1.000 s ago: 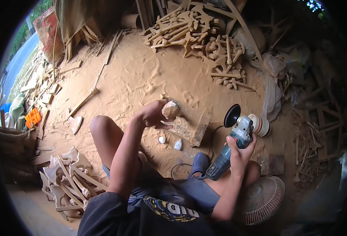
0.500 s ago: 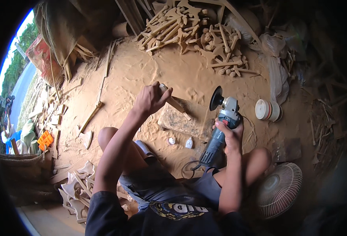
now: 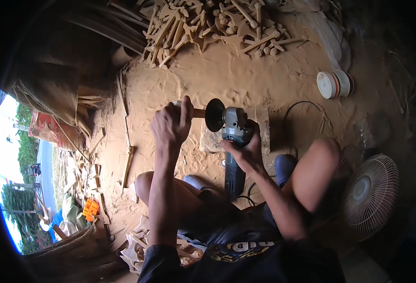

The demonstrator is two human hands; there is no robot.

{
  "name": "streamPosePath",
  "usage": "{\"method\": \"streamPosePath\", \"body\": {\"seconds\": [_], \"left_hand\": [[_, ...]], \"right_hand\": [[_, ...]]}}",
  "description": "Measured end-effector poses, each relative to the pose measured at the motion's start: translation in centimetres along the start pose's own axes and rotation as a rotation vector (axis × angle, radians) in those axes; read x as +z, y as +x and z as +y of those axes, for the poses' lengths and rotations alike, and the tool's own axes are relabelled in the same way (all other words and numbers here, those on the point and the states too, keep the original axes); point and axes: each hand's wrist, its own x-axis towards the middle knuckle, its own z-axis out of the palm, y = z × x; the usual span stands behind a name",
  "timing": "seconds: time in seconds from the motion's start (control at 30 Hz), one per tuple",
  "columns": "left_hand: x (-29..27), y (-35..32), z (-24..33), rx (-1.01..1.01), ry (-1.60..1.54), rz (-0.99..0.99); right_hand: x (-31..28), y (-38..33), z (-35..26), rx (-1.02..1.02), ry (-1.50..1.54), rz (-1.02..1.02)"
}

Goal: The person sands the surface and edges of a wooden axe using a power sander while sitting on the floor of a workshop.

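My left hand (image 3: 171, 123) is closed around a wooden piece (image 3: 199, 113), whose narrow shaft sticks out to the right. The end of that shaft meets the black sanding disc (image 3: 214, 116) or lies right in front of it; whether they touch I cannot tell. In my right hand (image 3: 246, 147) is an angle grinder (image 3: 235, 178) with a dark green body and a grey metal head, held upright with the disc facing left. Below the tool lies a dusty flat block (image 3: 210, 141) on the ground, partly hidden by it.
Dust-covered wooden pieces (image 3: 175, 30) lie heaped at the far side, with more carved pieces (image 3: 134, 250) by my left leg. A round fan guard (image 3: 370, 188) stands at the right, a white tub (image 3: 328, 85) lies beyond it. The grinder's cord (image 3: 307, 103) curls over the sandy floor.
Both hands have come together, bringing the wooden piece and the sanding disc close. The grinder has moved left and turned more upright. My view has shifted and tilted.
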Motion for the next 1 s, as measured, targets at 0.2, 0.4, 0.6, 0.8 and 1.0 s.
{"method": "streamPosePath", "body": {"seconds": [0.2,0.4,0.6,0.8,1.0], "left_hand": [[0.9,0.6,0.0,-0.04,-0.031,0.021],[1.4,0.7,-0.3,-0.028,-0.039,0.03],[1.1,0.3,0.3,-0.051,0.012,0.059],[0.7,-0.2,0.7,-0.053,0.007,0.083],[1.1,-0.3,0.3,-0.038,0.023,0.107]], "right_hand": [[1.3,0.5,0.5,-0.01,-0.066,0.019],[2.2,0.5,-0.6,-0.054,-0.089,0.002],[2.3,0.7,0.0,-0.13,-0.162,0.019],[2.4,0.5,-1.1,-0.119,-0.177,-0.007],[2.3,0.2,-1.0,-0.129,-0.215,0.016]]}}
